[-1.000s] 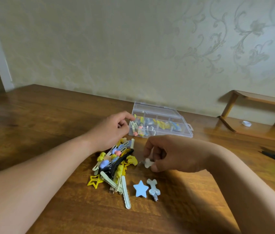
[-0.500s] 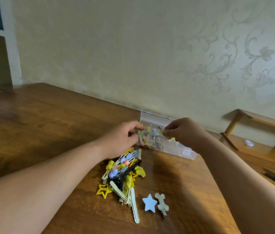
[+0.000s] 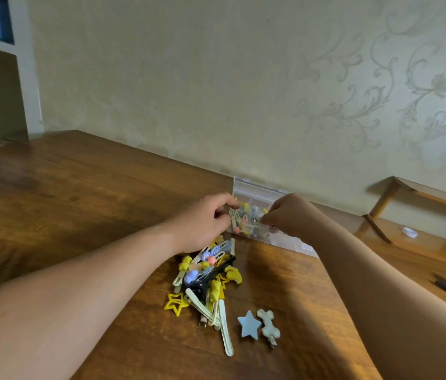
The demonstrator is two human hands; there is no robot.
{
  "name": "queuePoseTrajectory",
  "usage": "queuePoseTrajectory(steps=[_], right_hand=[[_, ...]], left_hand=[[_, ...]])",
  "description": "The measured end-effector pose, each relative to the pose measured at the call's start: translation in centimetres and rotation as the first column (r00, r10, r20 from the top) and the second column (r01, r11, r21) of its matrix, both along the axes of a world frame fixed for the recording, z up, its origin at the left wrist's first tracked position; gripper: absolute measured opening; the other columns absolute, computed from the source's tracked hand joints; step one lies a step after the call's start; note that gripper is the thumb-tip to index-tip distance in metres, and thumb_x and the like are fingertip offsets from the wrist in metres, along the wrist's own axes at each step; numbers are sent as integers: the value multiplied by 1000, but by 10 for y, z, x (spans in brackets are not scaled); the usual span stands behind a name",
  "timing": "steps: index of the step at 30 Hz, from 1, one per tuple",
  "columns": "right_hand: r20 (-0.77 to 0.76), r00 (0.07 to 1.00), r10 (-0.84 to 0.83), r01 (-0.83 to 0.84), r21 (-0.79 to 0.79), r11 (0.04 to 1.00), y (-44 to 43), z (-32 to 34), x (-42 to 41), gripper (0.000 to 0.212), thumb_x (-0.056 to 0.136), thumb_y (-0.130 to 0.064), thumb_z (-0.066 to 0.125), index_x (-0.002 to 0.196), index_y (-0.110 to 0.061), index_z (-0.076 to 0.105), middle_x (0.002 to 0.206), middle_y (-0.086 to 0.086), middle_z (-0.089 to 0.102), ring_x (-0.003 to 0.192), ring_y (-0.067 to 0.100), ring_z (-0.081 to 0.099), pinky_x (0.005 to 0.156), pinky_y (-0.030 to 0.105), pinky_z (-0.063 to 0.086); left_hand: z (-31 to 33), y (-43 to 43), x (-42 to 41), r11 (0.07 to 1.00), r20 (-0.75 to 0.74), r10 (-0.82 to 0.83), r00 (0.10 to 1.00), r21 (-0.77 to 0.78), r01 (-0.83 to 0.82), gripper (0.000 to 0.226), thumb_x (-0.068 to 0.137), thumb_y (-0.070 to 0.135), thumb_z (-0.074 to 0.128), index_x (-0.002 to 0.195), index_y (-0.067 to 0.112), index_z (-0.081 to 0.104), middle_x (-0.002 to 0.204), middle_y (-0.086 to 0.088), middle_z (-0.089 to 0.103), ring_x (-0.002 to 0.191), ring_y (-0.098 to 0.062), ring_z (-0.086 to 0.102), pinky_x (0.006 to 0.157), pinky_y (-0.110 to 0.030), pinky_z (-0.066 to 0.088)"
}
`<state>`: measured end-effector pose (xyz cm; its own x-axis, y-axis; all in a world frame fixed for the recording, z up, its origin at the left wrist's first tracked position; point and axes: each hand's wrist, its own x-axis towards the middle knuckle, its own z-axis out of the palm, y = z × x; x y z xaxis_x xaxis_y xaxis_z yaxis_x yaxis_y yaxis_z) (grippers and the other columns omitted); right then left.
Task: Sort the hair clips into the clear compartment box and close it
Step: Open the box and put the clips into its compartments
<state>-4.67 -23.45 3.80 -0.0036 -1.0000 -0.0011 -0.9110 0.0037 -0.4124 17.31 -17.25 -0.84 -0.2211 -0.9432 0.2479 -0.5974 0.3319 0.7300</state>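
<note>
Box: the clear compartment box [image 3: 297, 242] sits at the far edge of the table [image 3: 79, 201], against the wall, with its lid up. A mix of yellow, pink and grey clips shows in its left compartments.
Left hand: your left hand [image 3: 205, 223] grips the box's left end, thumb on top and fingers curled at the side.
Right hand: your right hand [image 3: 287, 215] is over the box, fingers curled down into the compartments (whether they pinch a clip, I cannot tell).
Pile: the loose clips [image 3: 208, 278] lie heaped just in front of the box, under your left wrist, with a black clip [image 3: 211, 275] across them.
Strays: a blue star clip [image 3: 248, 324] and a pale bone-shaped clip [image 3: 269, 326] lie side by side, near the pile's right.
Right side: a wooden rack [image 3: 422, 215] stands by the wall.
</note>
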Motion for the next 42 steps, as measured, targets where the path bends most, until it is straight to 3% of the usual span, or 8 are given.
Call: queuePoseTrajectory(steps=[3, 8, 14, 18, 23, 28, 31, 42], right_hand=[[4, 1000, 6, -6, -31, 1000, 4, -3, -4, 24, 86, -33, 80, 79, -9, 80, 85, 13, 81, 56, 20, 57, 58, 27, 47], [108, 994, 11, 1, -110, 994, 18, -4, -10, 20, 93, -32, 76, 76, -22, 75, 72, -1, 71, 60, 17, 57, 60, 31, 49], [300, 944, 135, -19, -360, 933, 59, 1, -15, 13, 99, -34, 70, 93, -24, 75, 78, -11, 69, 65, 7, 57, 58, 26, 39], [305, 908, 288, -168, -364, 916, 81, 1, -21, 12, 97, -35, 75, 86, -29, 76, 77, -14, 75, 67, 0, 64, 63, 23, 45], [207, 847, 490, -484, -83, 871, 86, 4, -28, 4, 95, -29, 78, 92, -27, 79, 83, -6, 77, 74, 10, 70, 74, 35, 58], [349, 644, 681, -760, 390, 520, 97, 17, -32, 29, 93, -16, 81, 121, -19, 75, 90, -10, 74, 86, 6, 68, 79, 19, 51], [306, 594, 744, -769, 487, 413, 99, 17, -26, 42, 92, -15, 83, 131, -22, 69, 97, -2, 70, 86, 7, 65, 78, 19, 50], [50, 737, 674, -629, 415, 657, 97, 16, -28, 18, 91, -37, 83, 105, -27, 77, 93, -17, 73, 86, -1, 64, 82, 26, 46]], left_hand=[[0, 1, 0, 1000, -4, 0, 1000, 7, 0, 34, 109, 25, 52, 141, 35, 60, 99, 12, 70, 92, -16, 67, 85, -44, 54], [-2, -1, -1, 1000, 5, 13, 1000, -11, -13, 32, 109, 24, 54, 138, 36, 61, 93, 8, 69, 87, -17, 66, 80, -44, 54], [0, 2, -2, 999, 29, 34, 999, -10, -34, 35, 108, 23, 54, 139, 37, 61, 104, 8, 70, 99, -19, 67, 91, -50, 56], [1, 3, -3, 999, 35, 45, 998, -25, -45, 35, 108, 22, 54, 140, 36, 61, 105, 7, 69, 95, -20, 67, 86, -47, 55], [2, 7, -3, 997, 37, 59, 998, -43, -57, 34, 109, 21, 54, 138, 36, 61, 103, 2, 71, 96, -20, 66, 85, -39, 55], [1, 7, -3, 996, 24, 72, 997, -53, -71, 34, 108, 19, 55, 136, 36, 63, 102, -2, 70, 89, -9, 62, 74, -25, 47], [1, 6, -2, 996, 23, 72, 997, -51, -71, 33, 108, 20, 56, 136, 36, 63, 100, 2, 69, 89, -5, 60, 75, -26, 44], [-3, 2, -2, 996, 24, 49, 999, -72, -47, 34, 108, 19, 56, 137, 36, 62, 101, 3, 68, 96, -6, 61, 78, -25, 45]])
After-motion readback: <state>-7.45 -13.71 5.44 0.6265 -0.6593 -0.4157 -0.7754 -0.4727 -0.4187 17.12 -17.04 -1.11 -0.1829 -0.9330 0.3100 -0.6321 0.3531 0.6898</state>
